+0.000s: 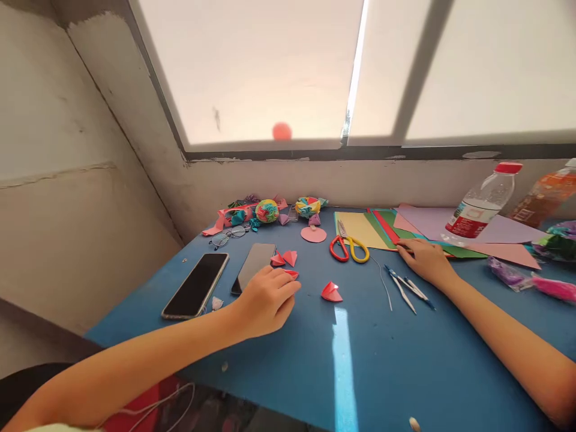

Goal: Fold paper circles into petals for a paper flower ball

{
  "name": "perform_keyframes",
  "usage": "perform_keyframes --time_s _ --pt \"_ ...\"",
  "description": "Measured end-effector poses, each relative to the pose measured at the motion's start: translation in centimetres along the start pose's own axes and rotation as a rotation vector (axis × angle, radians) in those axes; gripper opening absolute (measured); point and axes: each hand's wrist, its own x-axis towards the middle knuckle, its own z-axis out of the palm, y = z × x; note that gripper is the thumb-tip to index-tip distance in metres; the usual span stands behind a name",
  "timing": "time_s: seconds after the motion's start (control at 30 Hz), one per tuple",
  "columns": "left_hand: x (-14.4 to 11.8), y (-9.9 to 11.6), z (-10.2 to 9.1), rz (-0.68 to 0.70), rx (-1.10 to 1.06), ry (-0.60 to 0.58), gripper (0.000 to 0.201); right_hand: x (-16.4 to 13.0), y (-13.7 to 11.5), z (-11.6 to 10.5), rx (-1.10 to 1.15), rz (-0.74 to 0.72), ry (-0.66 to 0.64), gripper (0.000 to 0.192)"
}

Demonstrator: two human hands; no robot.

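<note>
My left hand [265, 300] rests on the blue table [360, 360] with fingers curled, its fingertips touching a small folded red paper piece [291, 273]. Two more folded red pieces [285, 258] lie just beyond it, and another [332, 292] sits to the right. My right hand [425, 259] lies flat on the table, its fingertips on the edge of a stack of coloured paper sheets [382, 231]. Red and yellow scissors [344, 246] lie between the hands. A compass and pens [407, 287] lie just beside my right wrist.
Two phones [197, 285] [254, 266] lie at the left, glasses [227, 236] behind them. Paper balls and scraps [267, 211] line the wall, with a pink paper disc [314, 234]. A water bottle [481, 204] and an orange bottle [542, 195] stand at the right.
</note>
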Motion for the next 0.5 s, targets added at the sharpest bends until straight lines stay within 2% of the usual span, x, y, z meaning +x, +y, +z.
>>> perform_keyframes --time_s 0.13,0.2,0.23,0.3,0.4,0.5 --pt "1.8 -5.0 -2.5 -0.235 0.105 0.039 0.024 -0.3 0.0 0.0 -0.034 0.046 0.028 0.037" --pt "2.4 -6.7 -2.9 -0.282 0.132 0.026 0.025 -0.3 -0.1 -0.1 -0.054 0.086 0.049 0.036" --pt "2.4 -7.0 -2.9 -0.291 0.141 0.014 0.026 -0.3 -0.1 -0.1 -0.061 0.107 0.058 0.036" --pt "1.9 -6.0 -2.5 -0.270 0.149 -0.026 0.026 -0.2 0.0 -0.2 -0.066 0.152 0.070 0.037" --pt "0.6 -2.1 -1.7 -0.120 0.131 -0.103 0.030 0.0 0.1 -0.2 -0.070 0.229 0.085 0.037" --pt "0.4 1.6 -1.5 0.057 0.106 -0.091 0.032 0.1 0.3 -0.5 -0.098 0.318 0.111 0.040"
